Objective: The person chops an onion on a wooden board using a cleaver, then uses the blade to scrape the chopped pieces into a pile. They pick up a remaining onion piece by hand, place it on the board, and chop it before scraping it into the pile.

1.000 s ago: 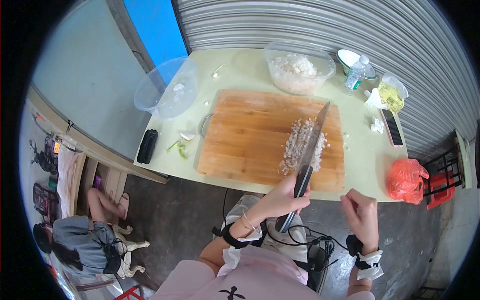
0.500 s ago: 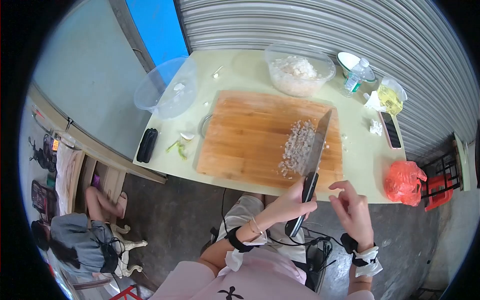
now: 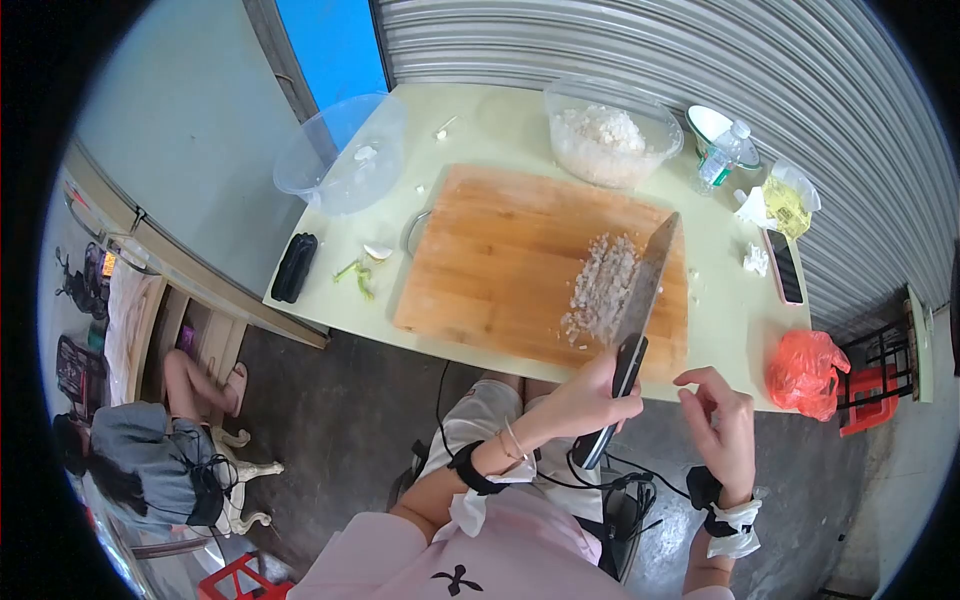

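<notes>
My left hand (image 3: 600, 393) is wrapped round the black handle of a cleaver-like kitchen knife (image 3: 648, 278). The broad blade slants up and away over the right part of the wooden cutting board (image 3: 490, 260). Against the blade's left side lies a pile of finely diced white pieces (image 3: 602, 288), with a few crumbs around it. My right hand (image 3: 722, 420) hovers off the board's near right corner, holding nothing, its fingers loosely bent and apart.
At the back stands a clear tub (image 3: 612, 150) of chopped white food; another clear tub (image 3: 345, 165) is back left. A bottle (image 3: 722, 160), bowl (image 3: 706, 122), phone (image 3: 784, 268) and red bag (image 3: 803, 375) line the right side. A black case (image 3: 295, 268) lies left. A person (image 3: 150, 460) sits at left.
The whole view has shifted slightly, with the table higher in the picture. My left hand keeps its grip on the knife beside the pile; my right hand has drifted slightly right.
</notes>
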`<state>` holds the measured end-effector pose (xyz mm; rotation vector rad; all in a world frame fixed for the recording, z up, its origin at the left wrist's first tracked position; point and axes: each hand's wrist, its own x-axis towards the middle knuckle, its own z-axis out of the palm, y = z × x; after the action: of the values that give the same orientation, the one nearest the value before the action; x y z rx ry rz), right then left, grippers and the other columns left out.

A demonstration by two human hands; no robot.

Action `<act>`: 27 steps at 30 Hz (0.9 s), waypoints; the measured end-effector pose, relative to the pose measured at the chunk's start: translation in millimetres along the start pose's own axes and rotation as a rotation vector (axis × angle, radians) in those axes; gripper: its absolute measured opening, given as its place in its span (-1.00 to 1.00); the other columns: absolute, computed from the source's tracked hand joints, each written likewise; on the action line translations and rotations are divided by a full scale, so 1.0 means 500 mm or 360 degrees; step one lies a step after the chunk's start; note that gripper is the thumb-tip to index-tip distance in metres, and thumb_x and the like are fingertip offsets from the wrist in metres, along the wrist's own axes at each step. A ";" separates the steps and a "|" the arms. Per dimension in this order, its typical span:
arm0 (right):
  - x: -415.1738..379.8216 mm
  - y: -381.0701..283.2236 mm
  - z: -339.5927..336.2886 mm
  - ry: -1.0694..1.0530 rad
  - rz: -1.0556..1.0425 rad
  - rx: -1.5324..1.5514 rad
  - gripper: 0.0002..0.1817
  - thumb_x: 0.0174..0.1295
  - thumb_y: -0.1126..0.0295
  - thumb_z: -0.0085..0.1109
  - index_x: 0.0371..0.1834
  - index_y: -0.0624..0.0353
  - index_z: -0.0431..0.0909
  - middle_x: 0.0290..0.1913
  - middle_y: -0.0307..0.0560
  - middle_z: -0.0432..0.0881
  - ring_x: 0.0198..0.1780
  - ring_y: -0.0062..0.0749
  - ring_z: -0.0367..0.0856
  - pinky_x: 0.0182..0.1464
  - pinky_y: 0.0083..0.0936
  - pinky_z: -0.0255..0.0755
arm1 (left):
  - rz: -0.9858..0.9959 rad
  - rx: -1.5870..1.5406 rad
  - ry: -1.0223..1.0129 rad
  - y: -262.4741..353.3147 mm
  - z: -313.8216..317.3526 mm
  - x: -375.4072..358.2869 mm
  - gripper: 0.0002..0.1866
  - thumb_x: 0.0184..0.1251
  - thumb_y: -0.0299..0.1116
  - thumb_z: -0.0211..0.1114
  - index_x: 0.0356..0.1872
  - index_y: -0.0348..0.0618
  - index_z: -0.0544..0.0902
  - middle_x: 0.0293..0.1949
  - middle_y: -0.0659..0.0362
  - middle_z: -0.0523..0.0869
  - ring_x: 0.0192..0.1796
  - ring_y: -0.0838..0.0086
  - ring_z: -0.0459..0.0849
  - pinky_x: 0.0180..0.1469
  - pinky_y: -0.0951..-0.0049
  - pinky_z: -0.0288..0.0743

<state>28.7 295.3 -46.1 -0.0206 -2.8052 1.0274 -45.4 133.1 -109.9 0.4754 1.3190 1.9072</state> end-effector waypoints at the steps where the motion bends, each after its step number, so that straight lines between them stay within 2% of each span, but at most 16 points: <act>1: -0.001 0.001 -0.004 0.0060 0.0013 -0.0005 -0.90 0.09 0.51 0.12 -0.31 0.21 0.50 -0.77 -0.20 0.29 -0.75 -0.57 0.24 -0.64 -0.61 0.13 | -0.0003 0.0000 -0.0001 0.003 0.004 -0.002 -0.60 0.03 -0.55 0.16 -0.10 -0.31 0.21 -0.49 0.20 0.44 -0.60 0.54 0.50 -0.59 0.53 0.39; 3: -0.004 0.008 -0.004 0.0106 0.0019 0.0017 -0.91 0.09 0.52 0.12 -0.33 0.22 0.50 -0.77 -0.21 0.29 -0.74 -0.57 0.24 -0.64 -0.62 0.12 | 0.0030 0.0144 -0.0032 0.005 0.011 -0.005 -0.61 0.04 -0.57 0.14 -0.09 -0.24 0.23 -0.44 0.25 0.41 -0.56 0.63 0.47 -0.54 0.61 0.40; 7: -0.011 0.011 -0.008 0.0032 0.0046 -0.0015 -0.91 0.09 0.53 0.12 -0.32 0.22 0.50 -0.77 -0.23 0.27 -0.73 -0.60 0.23 -0.64 -0.63 0.11 | -0.0122 0.0166 -0.0002 -0.009 0.006 0.019 -0.62 0.04 -0.57 0.14 -0.11 -0.26 0.24 -0.45 0.24 0.42 -0.57 0.61 0.48 -0.55 0.60 0.40; 12: -0.011 0.005 -0.032 0.0180 0.0032 -0.0048 -0.94 0.10 0.52 0.11 -0.35 0.23 0.50 -0.77 -0.24 0.26 -0.73 -0.64 0.21 -0.64 -0.64 0.11 | 0.0085 0.0404 -0.0005 0.024 0.035 0.016 -0.65 0.02 -0.58 0.14 -0.17 -0.29 0.23 -0.48 0.22 0.43 -0.60 0.57 0.47 -0.58 0.56 0.38; 16: -0.011 0.010 -0.024 0.0154 0.0034 -0.0018 -0.94 0.11 0.52 0.11 -0.36 0.23 0.50 -0.77 -0.23 0.27 -0.73 -0.63 0.21 -0.64 -0.64 0.10 | 0.0059 0.0294 0.0006 -0.004 0.028 0.025 -0.67 0.02 -0.57 0.14 -0.19 -0.27 0.24 -0.49 0.22 0.42 -0.61 0.58 0.47 -0.59 0.56 0.38; 18: -0.012 0.013 -0.013 0.0043 0.0057 -0.0032 -0.94 0.11 0.52 0.10 -0.35 0.24 0.50 -0.77 -0.23 0.27 -0.73 -0.62 0.21 -0.64 -0.65 0.11 | -0.0087 0.0081 -0.0043 -0.010 0.018 0.031 -0.68 0.02 -0.57 0.14 -0.20 -0.26 0.25 -0.49 0.23 0.42 -0.61 0.58 0.47 -0.59 0.57 0.36; 21: -0.014 0.001 -0.018 0.0084 0.0069 -0.0038 -0.93 0.11 0.52 0.10 -0.34 0.23 0.50 -0.77 -0.22 0.28 -0.74 -0.61 0.22 -0.64 -0.64 0.12 | -0.0008 -0.0001 -0.0053 0.003 0.019 0.028 -0.70 0.03 -0.56 0.13 -0.21 -0.25 0.26 -0.50 0.23 0.42 -0.61 0.59 0.46 -0.60 0.58 0.35; 25: -0.017 0.014 -0.020 0.0141 0.0027 -0.0014 -0.93 0.10 0.52 0.10 -0.34 0.23 0.49 -0.77 -0.22 0.28 -0.74 -0.61 0.24 -0.64 -0.64 0.12 | 0.0023 0.0030 -0.0037 0.012 0.015 0.013 -0.73 0.04 -0.55 0.13 -0.24 -0.24 0.27 -0.51 0.23 0.42 -0.62 0.59 0.46 -0.60 0.59 0.34; 27: -0.015 0.013 -0.016 0.0024 0.0065 -0.0031 -0.93 0.10 0.52 0.11 -0.34 0.23 0.50 -0.77 -0.22 0.27 -0.74 -0.61 0.24 -0.63 -0.64 0.12 | -0.0106 0.0065 -0.0007 -0.003 -0.006 0.026 -0.75 0.06 -0.53 0.12 -0.24 -0.23 0.28 -0.51 0.22 0.42 -0.62 0.59 0.45 -0.61 0.59 0.33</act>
<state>36.9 304.8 -45.2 -0.0878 -2.8122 1.0038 -55.2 141.4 -113.8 0.4503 1.3567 1.8272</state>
